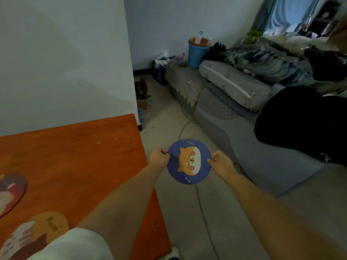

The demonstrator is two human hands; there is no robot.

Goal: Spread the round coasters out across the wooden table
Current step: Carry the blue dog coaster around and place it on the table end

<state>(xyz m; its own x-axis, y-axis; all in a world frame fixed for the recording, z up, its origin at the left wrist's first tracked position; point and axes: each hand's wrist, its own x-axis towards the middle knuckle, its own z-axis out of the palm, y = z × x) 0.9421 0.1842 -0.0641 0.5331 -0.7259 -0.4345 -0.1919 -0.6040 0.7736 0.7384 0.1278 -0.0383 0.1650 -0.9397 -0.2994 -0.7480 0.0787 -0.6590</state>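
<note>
I hold a round blue coaster point(188, 161) with an orange dog face on it, out over the floor to the right of the wooden table point(75, 156). My left hand point(159, 158) pinches its left edge and my right hand point(220, 162) pinches its right edge. Two more round coasters lie on the table: a dark red one point(10, 192) at the left edge and a tan one point(37, 233) at the bottom left, partly hidden by my white sleeve.
A grey sofa point(234, 117) with cushions and piled clothes runs along the right. A blue bucket point(197, 51) and boxes stand by the far wall. A cable point(202, 212) trails across the concrete floor between table and sofa. A white wall backs the table.
</note>
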